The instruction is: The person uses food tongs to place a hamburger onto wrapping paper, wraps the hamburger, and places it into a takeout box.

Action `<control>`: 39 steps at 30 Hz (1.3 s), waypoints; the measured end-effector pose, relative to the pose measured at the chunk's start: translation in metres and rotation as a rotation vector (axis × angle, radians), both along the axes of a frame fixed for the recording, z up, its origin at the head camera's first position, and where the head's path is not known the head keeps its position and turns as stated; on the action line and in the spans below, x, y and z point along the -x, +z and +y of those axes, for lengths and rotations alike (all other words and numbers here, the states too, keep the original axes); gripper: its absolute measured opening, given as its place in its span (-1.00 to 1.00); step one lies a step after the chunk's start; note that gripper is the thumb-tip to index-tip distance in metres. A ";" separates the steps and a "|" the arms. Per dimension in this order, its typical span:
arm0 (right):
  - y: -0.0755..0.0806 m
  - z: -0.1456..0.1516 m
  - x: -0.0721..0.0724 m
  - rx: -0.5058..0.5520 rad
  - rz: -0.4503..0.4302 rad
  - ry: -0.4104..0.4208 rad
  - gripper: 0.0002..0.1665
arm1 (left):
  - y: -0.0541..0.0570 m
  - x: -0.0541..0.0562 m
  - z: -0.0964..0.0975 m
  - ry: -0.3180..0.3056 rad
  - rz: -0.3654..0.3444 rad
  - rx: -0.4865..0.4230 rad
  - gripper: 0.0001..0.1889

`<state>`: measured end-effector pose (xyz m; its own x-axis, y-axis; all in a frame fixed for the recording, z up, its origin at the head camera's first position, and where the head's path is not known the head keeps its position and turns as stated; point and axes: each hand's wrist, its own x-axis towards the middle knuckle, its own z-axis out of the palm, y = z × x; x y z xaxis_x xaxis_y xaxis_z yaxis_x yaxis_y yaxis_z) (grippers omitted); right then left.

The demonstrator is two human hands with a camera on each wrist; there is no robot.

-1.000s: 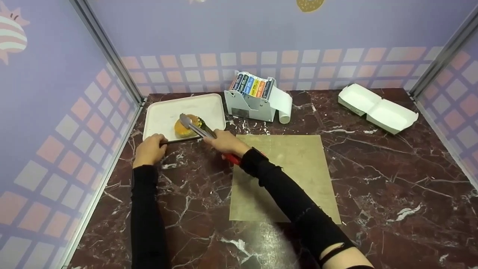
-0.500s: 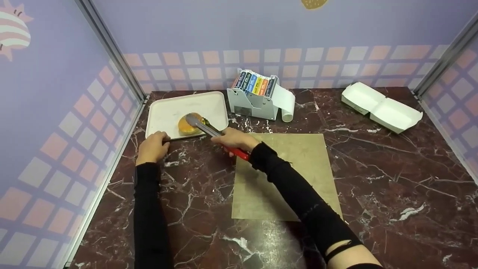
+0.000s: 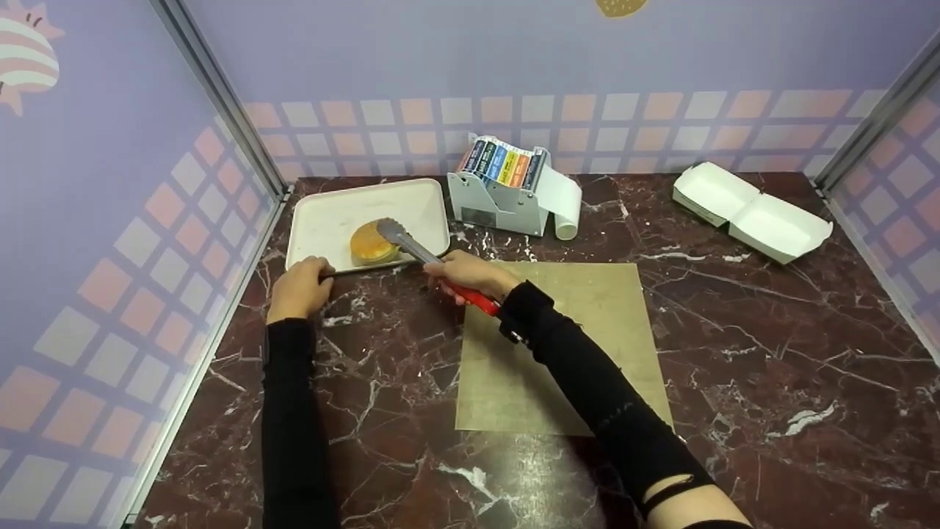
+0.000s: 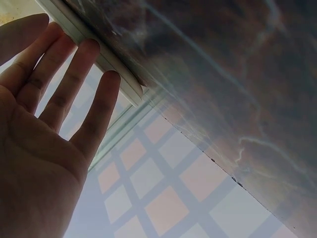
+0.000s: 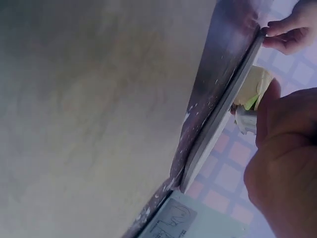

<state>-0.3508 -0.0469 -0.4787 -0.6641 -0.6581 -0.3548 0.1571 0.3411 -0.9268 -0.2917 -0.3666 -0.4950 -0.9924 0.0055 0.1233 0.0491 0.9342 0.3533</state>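
On the pale tray (image 3: pixel 319 220) sits a burger (image 3: pixel 367 244) with a golden bun; in the right wrist view a bit of green lettuce (image 5: pixel 251 102) shows at its side. My right hand (image 3: pixel 470 275) grips metal tongs (image 3: pixel 417 250) by their red handles. One rounded tong end overlaps the bun's right edge, and the other arm is hidden. At the tray's near left corner, my left hand (image 3: pixel 297 288) holds the rim between thumb and fingers. The left wrist view shows its fingers (image 4: pixel 67 89) spread and nearly straight along the rim.
A brown paper sheet (image 3: pixel 558 367) lies on the dark marbled table under my right forearm. Behind it stands a label dispenser (image 3: pixel 499 195) with coloured rolls and a hanging white strip. An open white burger box (image 3: pixel 749 209) sits at the back right. Walls enclose the table.
The tongs have drawn back rightward across the bun, from its top to its right edge, as my right hand shifted right. My left hand stays at the tray corner. The view shifted slightly.
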 end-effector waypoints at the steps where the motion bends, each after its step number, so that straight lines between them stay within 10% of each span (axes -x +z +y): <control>1: -0.001 0.000 0.000 0.010 -0.018 -0.006 -0.42 | 0.000 0.000 0.000 0.001 -0.002 0.000 -0.81; 23: 0.006 0.028 -0.007 0.093 -0.021 -0.052 -0.43 | 0.000 -0.002 -0.001 -0.003 -0.005 -0.005 -0.80; 39: 0.034 0.148 -0.051 0.044 0.036 0.013 -0.50 | 0.001 -0.001 0.000 -0.013 -0.033 0.012 -0.79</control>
